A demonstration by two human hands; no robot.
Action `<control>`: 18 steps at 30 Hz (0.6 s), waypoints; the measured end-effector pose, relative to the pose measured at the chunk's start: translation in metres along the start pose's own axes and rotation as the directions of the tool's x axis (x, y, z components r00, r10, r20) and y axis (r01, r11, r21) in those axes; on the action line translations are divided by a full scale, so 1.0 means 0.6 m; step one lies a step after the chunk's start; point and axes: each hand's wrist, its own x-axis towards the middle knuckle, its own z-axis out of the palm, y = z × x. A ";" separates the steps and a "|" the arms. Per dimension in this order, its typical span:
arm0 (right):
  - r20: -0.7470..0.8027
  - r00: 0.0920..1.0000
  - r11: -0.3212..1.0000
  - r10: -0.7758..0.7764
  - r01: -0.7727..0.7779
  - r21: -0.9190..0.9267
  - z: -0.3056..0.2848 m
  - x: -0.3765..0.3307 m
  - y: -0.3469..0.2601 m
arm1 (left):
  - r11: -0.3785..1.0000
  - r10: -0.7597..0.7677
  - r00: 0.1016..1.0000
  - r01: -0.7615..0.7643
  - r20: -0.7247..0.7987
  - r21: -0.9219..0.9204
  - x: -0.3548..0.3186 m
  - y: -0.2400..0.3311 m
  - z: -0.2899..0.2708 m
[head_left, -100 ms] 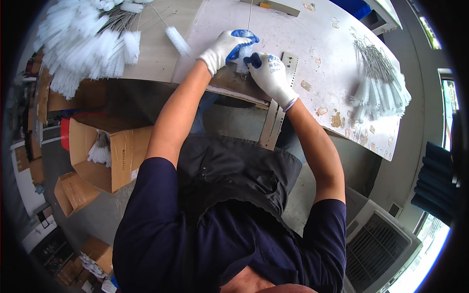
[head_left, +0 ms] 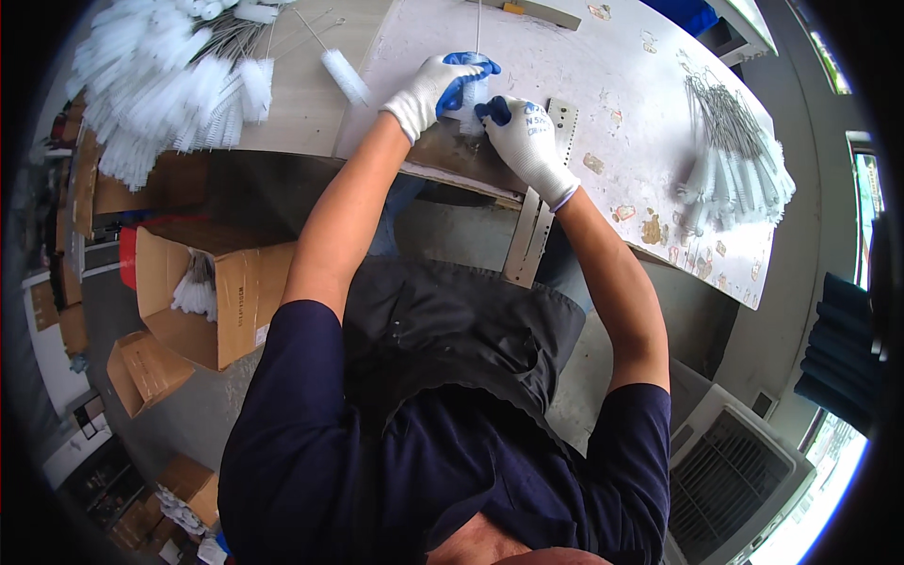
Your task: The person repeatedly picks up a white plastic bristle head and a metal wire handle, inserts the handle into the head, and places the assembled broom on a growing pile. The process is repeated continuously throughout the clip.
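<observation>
In a white glove with blue palm, my left hand [head_left: 431,92] closes its thumb and fingers around the upper bristles of a white bottle brush [head_left: 474,111]. The brush stands lengthwise over the near edge of the table, its thin wire stem running away from me. My right hand [head_left: 524,137], gloved alike, is closed with the fingertips bent together against the brush's right side. Whatever lies between those fingertips is hidden. Beneath the brush is a dark metal plate [head_left: 452,151] at the table edge.
A big heap of white brushes [head_left: 179,80] fills the far left, with one single brush [head_left: 346,77] beside it. More brushes [head_left: 739,174] lie on the right of the worn white table [head_left: 612,94]. A perforated metal bar [head_left: 562,122] stands right of my hands. An open carton [head_left: 231,292] holds brushes.
Both hands and the brush have shifted very slightly away from me in the picture. The grip of each hand looks the same.
</observation>
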 end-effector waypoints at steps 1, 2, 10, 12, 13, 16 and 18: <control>-0.014 1.000 1.000 0.006 -0.006 0.019 -0.001 0.003 0.001 | 0.998 0.013 1.000 -0.011 0.019 -0.069 0.001 0.001 -0.002; -0.028 1.000 0.999 0.012 -0.011 0.038 -0.002 0.005 0.000 | 0.997 0.021 1.000 -0.021 0.009 -0.075 0.001 0.000 -0.003; 0.049 0.999 0.999 0.012 -0.010 -0.034 -0.005 -0.001 0.008 | 0.997 0.007 1.000 -0.008 0.009 0.071 -0.012 0.011 0.018; -0.011 0.995 0.990 -0.098 0.096 -0.101 -0.009 -0.007 0.014 | 0.979 -0.054 0.998 0.060 -0.040 0.193 -0.019 0.029 0.031; -0.069 0.979 0.971 -0.193 0.180 -0.160 -0.013 -0.014 0.018 | 0.963 -0.081 0.995 0.094 -0.064 0.254 -0.023 0.035 0.039; -0.189 0.903 0.918 -0.386 0.356 -0.176 -0.039 -0.037 0.028 | 0.993 -0.009 0.999 0.014 -0.037 0.116 -0.011 0.010 0.036; -0.011 0.815 0.794 -0.580 0.561 -0.234 -0.063 -0.033 0.009 | 0.982 0.189 0.981 -0.187 -0.048 0.040 -0.012 0.001 0.016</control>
